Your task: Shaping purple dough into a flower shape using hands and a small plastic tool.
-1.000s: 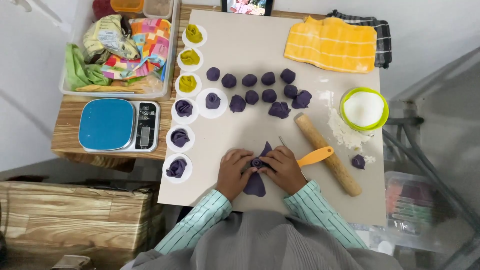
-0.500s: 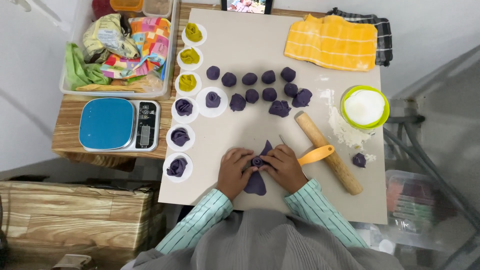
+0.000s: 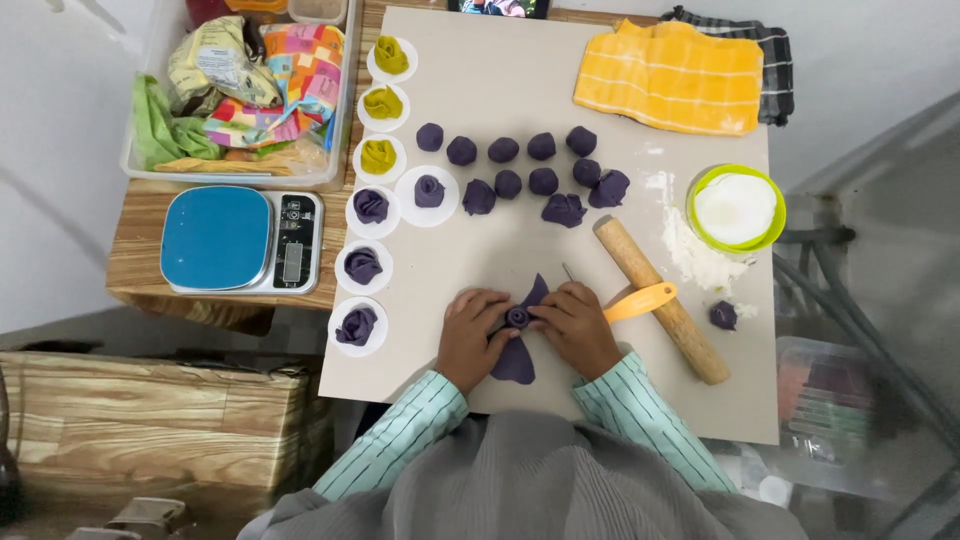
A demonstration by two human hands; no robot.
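A strip of flat purple dough (image 3: 517, 362) lies on the grey work mat (image 3: 500, 90) near its front edge. Its middle is rolled into a small coil (image 3: 518, 317). My left hand (image 3: 470, 335) and my right hand (image 3: 578, 328) pinch that coil from either side, fingertips touching it. A point of dough sticks out beyond the hands. An orange-handled tool (image 3: 638, 300) lies just right of my right hand, beside a wooden rolling pin (image 3: 662, 300).
Several purple dough balls (image 3: 520, 165) sit mid-mat. Finished purple rosettes (image 3: 362, 266) and yellow-green rosettes (image 3: 379, 156) rest on white paper rounds along the left edge. A green bowl of flour (image 3: 736, 208), a blue scale (image 3: 240, 240), a yellow cloth (image 3: 670, 75) and a plastic tub (image 3: 240, 90) surround them.
The hands stay on the dough coil with only slight finger movement. Nothing else has moved.
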